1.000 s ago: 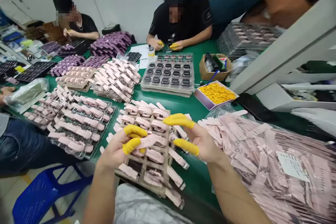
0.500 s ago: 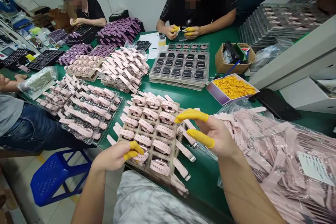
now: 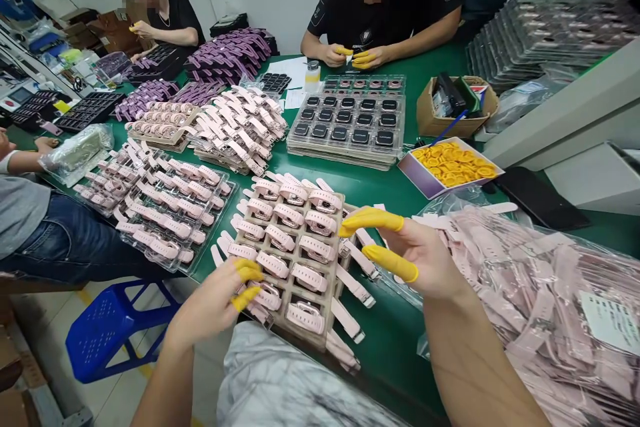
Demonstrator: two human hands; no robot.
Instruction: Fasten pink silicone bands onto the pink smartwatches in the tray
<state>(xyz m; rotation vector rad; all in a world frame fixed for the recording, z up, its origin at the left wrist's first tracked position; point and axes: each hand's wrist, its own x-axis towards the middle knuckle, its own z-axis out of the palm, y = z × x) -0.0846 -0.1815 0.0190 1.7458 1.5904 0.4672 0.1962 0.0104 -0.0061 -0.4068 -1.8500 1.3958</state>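
My left hand, with yellow finger cots on its fingertips, is over the near left corner of a beige tray. Its thumb and fingers are apart, right beside a pink-strapped watch in the near left compartment. Rows of such watches fill the tray, each with its strap curved in a loop. Loose pink strap ends stick out from under the tray on both sides. Off the tray's right side, my right hand hovers with thumb and fingers spread, holding nothing; its finger cots are yellow too.
Bagged pink straps heap up at right. Behind them are a box of yellow finger cots and a cardboard box. Clear trays of black squares stand ahead, more pink watches left. Co-workers sit opposite; a blue stool stands below.
My left hand has let go of the watch at the tray's near left corner, drawn back slightly left and opened its fingers. My right hand stays spread in much the same place.
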